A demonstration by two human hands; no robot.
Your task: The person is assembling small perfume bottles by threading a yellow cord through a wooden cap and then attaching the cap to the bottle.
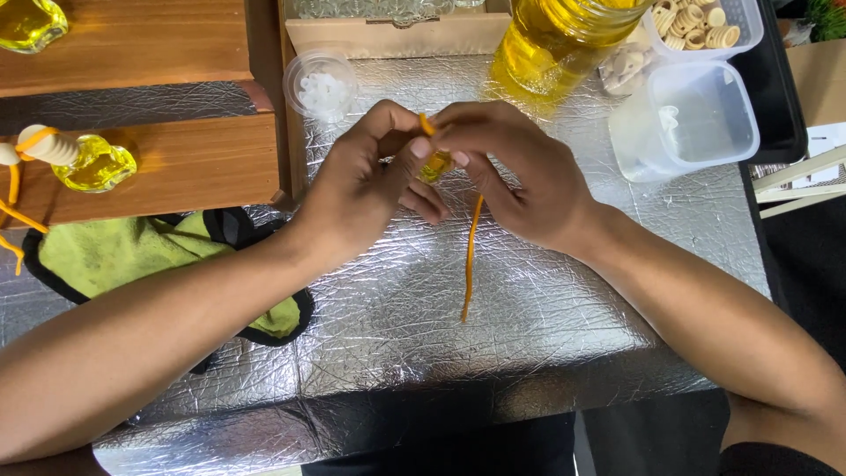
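Small yellow bottle [435, 165] pinched between both sets of fingertips above the middle of the foil-covered table [529, 335], raised clear for close work. Orange cord [471, 256] gripped at the bottle, long axis near-vertical in view, free end trailing toward the near edge. Left hand [357, 189] and right hand [520, 176] both closed on bottle and cord. Green cloth [132, 251] at left; clear tub [687, 119] far right; finished bottle [92, 163] on wooden shelf [203, 163].
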